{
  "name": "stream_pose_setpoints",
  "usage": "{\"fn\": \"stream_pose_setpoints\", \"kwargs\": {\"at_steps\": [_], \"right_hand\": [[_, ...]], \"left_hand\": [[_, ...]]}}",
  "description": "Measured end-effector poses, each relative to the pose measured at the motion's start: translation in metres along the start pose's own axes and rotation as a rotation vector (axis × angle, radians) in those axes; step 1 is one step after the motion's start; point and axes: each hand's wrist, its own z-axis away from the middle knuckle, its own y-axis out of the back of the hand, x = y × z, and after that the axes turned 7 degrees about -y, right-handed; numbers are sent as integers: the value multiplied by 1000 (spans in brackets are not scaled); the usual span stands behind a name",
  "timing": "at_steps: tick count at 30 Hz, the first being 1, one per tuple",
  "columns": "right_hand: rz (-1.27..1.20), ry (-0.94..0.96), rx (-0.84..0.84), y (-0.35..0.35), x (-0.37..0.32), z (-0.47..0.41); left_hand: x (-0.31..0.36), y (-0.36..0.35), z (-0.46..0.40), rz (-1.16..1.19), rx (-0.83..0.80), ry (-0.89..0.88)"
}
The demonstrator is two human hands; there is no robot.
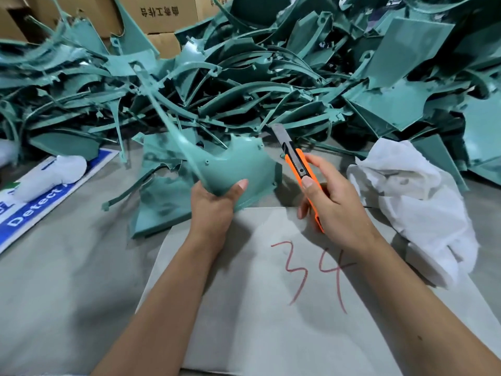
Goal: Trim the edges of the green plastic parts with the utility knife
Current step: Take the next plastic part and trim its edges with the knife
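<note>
My left hand [214, 203] grips the near corner of a green plastic part [238, 165], a curved panel with a long thin arm rising up and to the left. The part is lifted off the table and looks blurred. My right hand [334, 196] holds an orange utility knife [303, 169] just right of the part. Its thumb lies on the handle. The steel blade [282, 135] is out and points up and away, apart from the part's edge. A big pile of green plastic parts [271, 77] fills the back of the table.
Another green panel [160, 202] lies flat under the held part. A grey sheet [271, 308] marked "34" in red lies in front of me. White cloth [412, 202] sits at the right, a white glove [51, 176] on a blue sign [32, 213] at the left. Cardboard boxes [162, 12] stand behind.
</note>
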Motion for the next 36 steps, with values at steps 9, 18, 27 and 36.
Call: {"fn": "stream_pose_setpoints", "kwargs": {"at_steps": [9,18,27,36], "right_hand": [[22,43,-46,-16,-8,4],[-265,-123,-116,-11,-20,6],[-334,-55,-109,-9,-33,12],[-403,-39,-183,-10,-37,16]], "left_hand": [[-1,0,-1,122,54,27],[4,-6,3,303,-26,243],[0,-5,2,118,-10,-13],[0,-5,2,156,70,23]]}}
